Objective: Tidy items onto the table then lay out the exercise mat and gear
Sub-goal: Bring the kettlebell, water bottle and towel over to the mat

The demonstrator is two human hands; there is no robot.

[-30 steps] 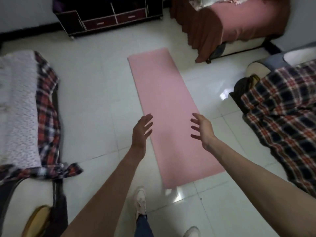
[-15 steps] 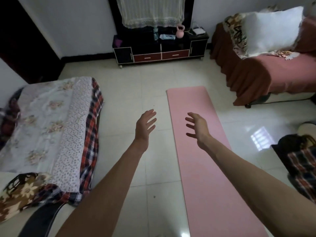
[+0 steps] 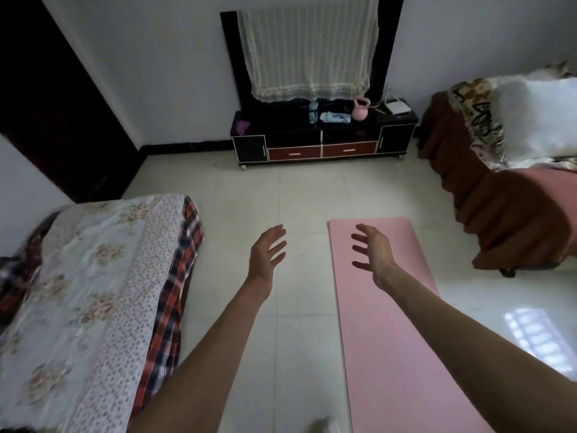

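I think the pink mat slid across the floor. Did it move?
Cannot tell for sure, but probably not. The camera tilted up, so the pink mat sits lower in the view, yet it lies the same beside the brown bed.

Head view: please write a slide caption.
Both empty hands, left and right, reach toward kettlebell; pink mat lies unrolled.

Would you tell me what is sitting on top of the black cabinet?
On the black cabinet: a pink kettlebell, a white box, a bottle. The lace cloth hides what stands behind.
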